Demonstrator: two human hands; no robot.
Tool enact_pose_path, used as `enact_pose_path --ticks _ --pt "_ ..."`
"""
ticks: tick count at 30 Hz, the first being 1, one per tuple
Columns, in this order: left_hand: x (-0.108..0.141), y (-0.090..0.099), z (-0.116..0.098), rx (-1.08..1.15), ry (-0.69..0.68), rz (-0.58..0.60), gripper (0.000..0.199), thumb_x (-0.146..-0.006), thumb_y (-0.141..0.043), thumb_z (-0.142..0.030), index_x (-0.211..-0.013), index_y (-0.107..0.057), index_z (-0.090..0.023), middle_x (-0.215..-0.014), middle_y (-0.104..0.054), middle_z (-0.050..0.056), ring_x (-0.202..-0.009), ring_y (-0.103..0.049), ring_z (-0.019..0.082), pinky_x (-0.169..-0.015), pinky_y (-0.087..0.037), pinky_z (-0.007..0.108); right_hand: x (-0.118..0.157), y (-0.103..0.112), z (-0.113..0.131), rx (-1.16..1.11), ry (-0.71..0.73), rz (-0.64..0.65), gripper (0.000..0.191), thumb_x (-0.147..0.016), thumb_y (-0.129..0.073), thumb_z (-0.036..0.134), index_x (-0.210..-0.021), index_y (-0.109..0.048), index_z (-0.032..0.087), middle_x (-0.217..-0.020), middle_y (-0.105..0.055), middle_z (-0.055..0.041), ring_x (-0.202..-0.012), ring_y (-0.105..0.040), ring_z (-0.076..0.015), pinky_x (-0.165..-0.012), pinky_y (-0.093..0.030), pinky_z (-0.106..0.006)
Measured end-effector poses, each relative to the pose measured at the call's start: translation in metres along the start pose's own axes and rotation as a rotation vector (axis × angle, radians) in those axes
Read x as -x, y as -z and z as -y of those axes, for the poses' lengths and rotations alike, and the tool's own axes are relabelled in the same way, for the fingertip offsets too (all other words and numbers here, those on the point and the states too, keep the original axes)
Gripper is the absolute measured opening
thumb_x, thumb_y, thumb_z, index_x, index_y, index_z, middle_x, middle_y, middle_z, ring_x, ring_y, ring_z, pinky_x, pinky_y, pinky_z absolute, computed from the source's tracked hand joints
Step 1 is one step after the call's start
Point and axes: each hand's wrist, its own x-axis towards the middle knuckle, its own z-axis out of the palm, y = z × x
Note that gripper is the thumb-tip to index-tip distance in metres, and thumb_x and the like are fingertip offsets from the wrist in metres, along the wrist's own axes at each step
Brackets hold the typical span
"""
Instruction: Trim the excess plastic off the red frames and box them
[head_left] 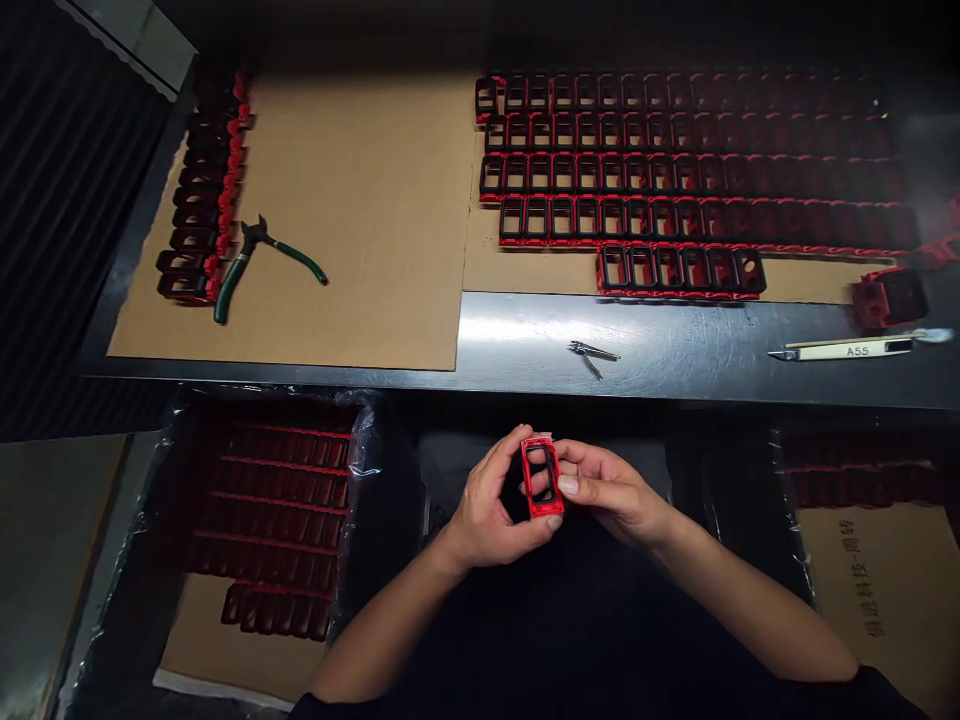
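Between my two hands, in front of my body, I hold a small red plastic frame (pixel 556 505) with a black inner rim and an open window. My left hand (pixel 491 500) grips it at the top and bottom ends, with the thumb on the lower end. On the right long side, my right hand (pixel 611 490) pinches the frame with thumb and fingers; some fingertips show through the window. On the bench ahead lie small nippers (pixel 592 351). Farther left, green-handled cutting pliers (pixel 244 262) rest on cardboard beside a column of similar red and black frames (pixel 196 215).
Rows of red and black frames (pixel 622 175) cover the cardboard at the back right. A utility knife (pixel 847 349) marked A55 lies near a single frame (pixel 889 298). Below the bench edge, a left box (pixel 356 500) and a right box (pixel 874 590) hold more frames.
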Motion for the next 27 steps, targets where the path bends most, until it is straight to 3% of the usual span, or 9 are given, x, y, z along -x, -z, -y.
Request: enact_pose_path --ticks 12,17,20,22,23,24,27 --pt "-0.003 0.000 0.006 -0.020 -0.037 0.030 0.094 -0.077 -0.080 -0.031 -0.155 -0.029 -0.025 -0.142 -0.059 0.017 -0.129 -0.060 0.032 -0.111 -0.048 0.053 0.000 0.002 0.001 -0.014 0.043 0.079 0.050 -0.081 -0.081 0.038 -0.122 -0.064 0.016 -0.111 -0.072 -0.0123 -0.095 -0.071 -0.0192 -0.088 -0.054 -0.034" --pt "-0.018 0.000 0.007 -0.030 -0.046 0.144 0.096 -0.078 -0.080 -0.035 -0.157 -0.025 -0.028 -0.145 -0.056 0.017 -0.132 -0.057 0.033 -0.111 -0.047 0.054 -0.002 0.002 -0.002 -0.092 0.108 0.081 0.048 -0.077 -0.084 0.037 -0.116 -0.065 0.015 -0.099 -0.071 -0.0072 -0.083 -0.069 -0.0136 -0.077 -0.054 -0.024" --pt "-0.025 -0.001 0.006 -0.015 0.004 0.256 0.097 -0.082 -0.076 -0.045 -0.159 -0.019 -0.031 -0.151 -0.051 0.016 -0.133 -0.057 0.034 -0.110 -0.048 0.055 0.010 0.021 -0.004 -0.094 0.162 0.021 0.050 -0.070 -0.086 0.039 -0.109 -0.067 0.014 -0.084 -0.068 -0.0022 -0.069 -0.067 -0.0124 -0.064 -0.054 -0.023" --pt "-0.028 -0.001 0.010 -0.007 0.059 0.304 0.087 -0.088 -0.069 -0.045 -0.158 -0.019 -0.034 -0.152 -0.050 0.015 -0.129 -0.061 0.032 -0.105 -0.054 0.052 0.032 0.053 0.001 0.017 0.171 -0.172 0.060 -0.061 -0.088 0.046 -0.107 -0.068 0.014 -0.076 -0.067 -0.0010 -0.055 -0.064 -0.0128 -0.050 -0.050 -0.023" --pt "-0.030 -0.001 0.013 -0.032 0.076 0.305 0.078 -0.091 -0.066 -0.042 -0.157 -0.025 -0.035 -0.151 -0.052 0.013 -0.128 -0.062 0.031 -0.104 -0.055 0.051 0.051 0.074 0.005 0.104 0.168 -0.334 0.064 -0.057 -0.088 0.049 -0.108 -0.069 0.014 -0.075 -0.068 -0.0017 -0.051 -0.061 -0.0131 -0.044 -0.047 -0.023" --pt "-0.031 0.000 0.018 -0.068 0.089 0.311 0.070 -0.092 -0.065 -0.040 -0.154 -0.032 -0.036 -0.148 -0.056 0.011 -0.127 -0.063 0.031 -0.105 -0.054 0.052 0.073 0.097 0.009 0.218 0.171 -0.613 0.067 -0.055 -0.087 0.054 -0.105 -0.070 0.014 -0.073 -0.067 -0.0019 -0.046 -0.058 -0.0126 -0.039 -0.044 -0.023" --pt "-0.037 -0.001 0.028 -0.107 0.174 0.296 0.055 -0.092 -0.063 -0.042 -0.144 -0.048 -0.034 -0.143 -0.061 0.007 -0.129 -0.061 0.032 -0.112 -0.047 0.055 0.156 0.165 0.017 0.255 0.256 -1.135 0.052 -0.077 -0.078 0.047 -0.118 -0.065 0.017 -0.088 -0.069 -0.0043 -0.058 -0.061 -0.0115 -0.050 -0.049 -0.022"
